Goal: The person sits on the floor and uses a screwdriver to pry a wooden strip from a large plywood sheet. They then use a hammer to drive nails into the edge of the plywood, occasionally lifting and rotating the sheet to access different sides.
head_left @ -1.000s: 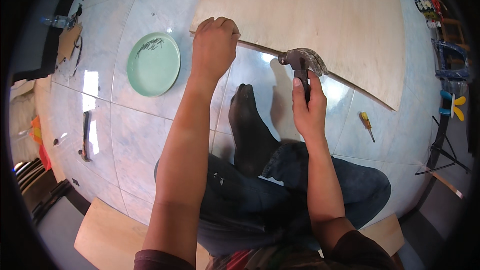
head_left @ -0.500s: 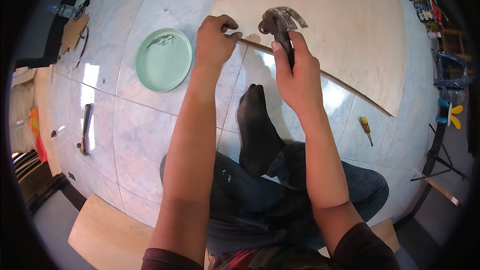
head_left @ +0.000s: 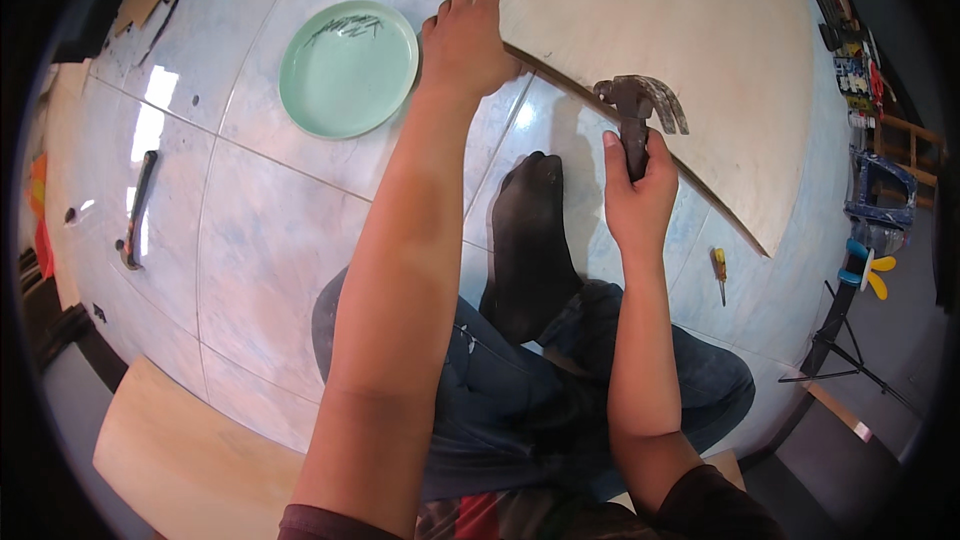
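Note:
My right hand [head_left: 640,202] grips a claw hammer [head_left: 636,100] high on its dark handle, close under the head. The metal claw points right, over the near edge of a large pale wooden board [head_left: 670,50]. At the board's left corner is my left hand [head_left: 465,45], back up, its fingers stretched forward and somewhat apart. Its fingertips lie along the board's left edge; I cannot tell how firmly they touch. Left of that hand, a round mint-green plate [head_left: 345,90] stands on the floor, with several thin dark nails [head_left: 345,25] at its far side.
A screwdriver with a yellow handle [head_left: 720,275] lies right of my bent legs. Another long dark-handled tool [head_left: 137,210] lies far left on the tiles. My black-socked foot [head_left: 530,240] is between my arms. A curved wooden panel [head_left: 190,455] is at lower left, a black stand [head_left: 845,340] at right.
My left hand has gone from curled fingers to stretched ones, moving forward and right to the board's corner. My right hand has moved right and nearer with the hammer. The view has turned slightly.

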`<act>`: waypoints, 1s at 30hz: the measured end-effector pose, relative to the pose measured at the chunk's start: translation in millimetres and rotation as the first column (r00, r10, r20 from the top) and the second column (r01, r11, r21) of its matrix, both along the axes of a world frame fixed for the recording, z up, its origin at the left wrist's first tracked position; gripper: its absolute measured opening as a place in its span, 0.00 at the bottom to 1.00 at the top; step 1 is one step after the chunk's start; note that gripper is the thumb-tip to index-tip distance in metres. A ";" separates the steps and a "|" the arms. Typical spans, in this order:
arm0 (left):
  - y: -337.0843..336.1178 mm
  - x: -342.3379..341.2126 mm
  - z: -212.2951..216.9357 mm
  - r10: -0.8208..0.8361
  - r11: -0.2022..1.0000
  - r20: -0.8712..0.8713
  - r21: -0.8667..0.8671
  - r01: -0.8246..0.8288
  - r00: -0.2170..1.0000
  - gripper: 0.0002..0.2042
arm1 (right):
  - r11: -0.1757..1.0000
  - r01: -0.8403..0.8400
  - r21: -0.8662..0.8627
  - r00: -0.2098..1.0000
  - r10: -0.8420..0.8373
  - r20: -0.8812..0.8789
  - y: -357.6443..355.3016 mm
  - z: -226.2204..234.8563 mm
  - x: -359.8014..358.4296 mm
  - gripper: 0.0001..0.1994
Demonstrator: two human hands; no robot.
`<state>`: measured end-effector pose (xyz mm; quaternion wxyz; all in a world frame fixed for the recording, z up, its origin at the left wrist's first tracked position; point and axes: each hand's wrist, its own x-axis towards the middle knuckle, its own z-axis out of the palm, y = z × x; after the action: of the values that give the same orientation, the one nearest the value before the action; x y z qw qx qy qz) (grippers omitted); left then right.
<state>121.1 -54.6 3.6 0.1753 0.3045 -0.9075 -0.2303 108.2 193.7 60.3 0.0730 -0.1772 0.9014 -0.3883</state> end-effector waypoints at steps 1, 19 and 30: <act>1.3 -1.3 -0.8 -0.005 0.997 0.001 0.081 0.005 1.000 0.53 | 1.000 -0.009 -0.011 1.000 0.009 0.017 5.4 -2.2 0.6 0.12; -19.1 18.1 29.7 -0.077 0.919 -0.117 0.376 0.116 0.990 0.45 | 0.974 -0.183 0.132 0.979 0.193 -0.071 -53.0 33.0 -8.8 0.14; -12.5 16.5 22.1 0.036 0.940 -0.087 0.341 -0.004 0.996 0.47 | 0.955 -0.172 0.240 0.972 0.205 -0.118 -79.5 34.1 -12.5 0.13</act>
<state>137.6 -67.1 25.7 0.1639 0.3285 -0.8418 -0.3957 95.7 114.2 94.4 0.0656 -0.2801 0.9218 -0.2597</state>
